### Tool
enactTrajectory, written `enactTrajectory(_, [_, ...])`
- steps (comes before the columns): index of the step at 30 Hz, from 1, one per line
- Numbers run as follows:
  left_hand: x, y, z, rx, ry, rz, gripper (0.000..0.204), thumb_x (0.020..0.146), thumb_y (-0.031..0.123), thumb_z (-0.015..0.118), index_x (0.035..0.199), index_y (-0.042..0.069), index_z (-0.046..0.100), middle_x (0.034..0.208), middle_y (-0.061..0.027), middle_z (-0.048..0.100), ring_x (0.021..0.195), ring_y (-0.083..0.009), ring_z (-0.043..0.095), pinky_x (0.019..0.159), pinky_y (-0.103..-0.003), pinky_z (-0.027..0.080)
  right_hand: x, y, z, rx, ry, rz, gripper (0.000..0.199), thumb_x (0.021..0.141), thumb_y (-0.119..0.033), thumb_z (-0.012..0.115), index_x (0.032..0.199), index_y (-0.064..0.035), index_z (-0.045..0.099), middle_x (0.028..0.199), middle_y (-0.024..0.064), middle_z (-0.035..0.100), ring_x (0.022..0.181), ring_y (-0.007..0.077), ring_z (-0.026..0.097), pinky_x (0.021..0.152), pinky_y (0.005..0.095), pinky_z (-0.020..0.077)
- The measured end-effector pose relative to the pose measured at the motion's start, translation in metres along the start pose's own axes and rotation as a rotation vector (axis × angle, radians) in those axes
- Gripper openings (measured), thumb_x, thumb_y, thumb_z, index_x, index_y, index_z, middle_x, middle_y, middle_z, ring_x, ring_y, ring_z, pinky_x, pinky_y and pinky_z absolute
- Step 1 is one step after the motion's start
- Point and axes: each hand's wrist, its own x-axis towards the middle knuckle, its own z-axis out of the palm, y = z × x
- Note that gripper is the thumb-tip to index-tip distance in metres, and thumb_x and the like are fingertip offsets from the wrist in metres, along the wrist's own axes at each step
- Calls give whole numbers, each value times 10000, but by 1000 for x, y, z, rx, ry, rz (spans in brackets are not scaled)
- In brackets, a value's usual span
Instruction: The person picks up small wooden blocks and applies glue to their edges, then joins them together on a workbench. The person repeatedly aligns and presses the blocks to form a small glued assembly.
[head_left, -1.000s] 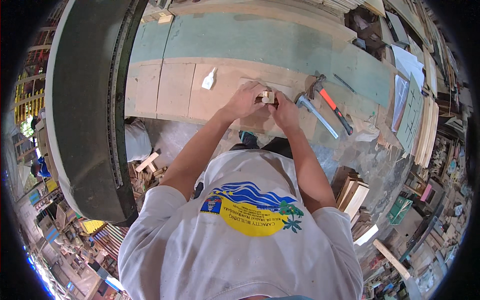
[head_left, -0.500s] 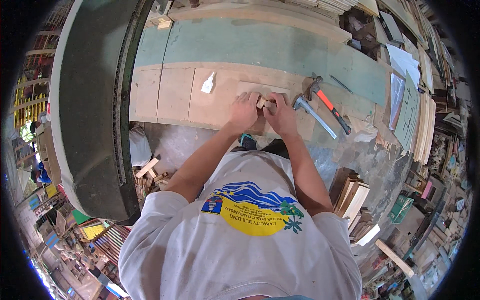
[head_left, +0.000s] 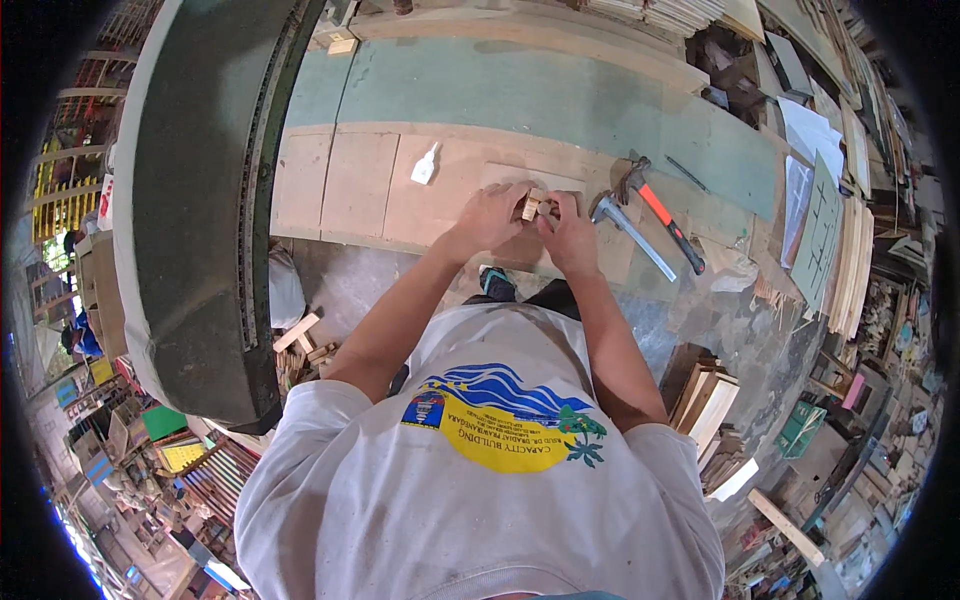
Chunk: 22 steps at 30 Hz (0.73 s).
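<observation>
Both hands meet over the near part of the workbench (head_left: 360, 190), in front of a thin flat board (head_left: 560, 182). Between them is a small light wooden block (head_left: 531, 207). My left hand (head_left: 492, 217) is closed on its left side, fingers curled round it. From the right, my right hand (head_left: 567, 235) pinches the same small piece, or a second bit of wood touching it; the fingers hide which. To the left stands apart a white squeeze bottle (head_left: 425, 165) with a narrow tip, lying on the bench.
Right of my hands lie a metal caliper (head_left: 633, 236), a hammer (head_left: 660, 210) with an orange-and-black handle, and a dark pencil-like stick (head_left: 687, 173). A large dark machine body (head_left: 200, 210) rises at the left. Paper sheets (head_left: 808, 135) and stacked boards (head_left: 850, 265) stand at the right.
The wooden block has turned between my fingers and shows more of its pale face. My left hand has shifted slightly. The whole view has moved a little.
</observation>
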Motion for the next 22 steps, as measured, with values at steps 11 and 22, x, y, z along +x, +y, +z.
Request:
enactTrajectory(11, [3,3,-3,-67,22,22,495,819,175,741,1283,65,607,927,-140,695,924,-381,691,815,-501,555,-1,5,4,-54,52,-112,335,880,-112,767,1174,-133,610,1064,116,650,915,372,705,759,483,592])
enactTrajectory(22, [2,-4,8,-20,41,-6,668,800,250,812,1403,97,569,1009,-154,705,997,-376,704,870,-478,577,-8,8,0,-75,10,-113,542,899,-149,765,1403,-139,567,1129,142,668,1006,362,707,818,457,595])
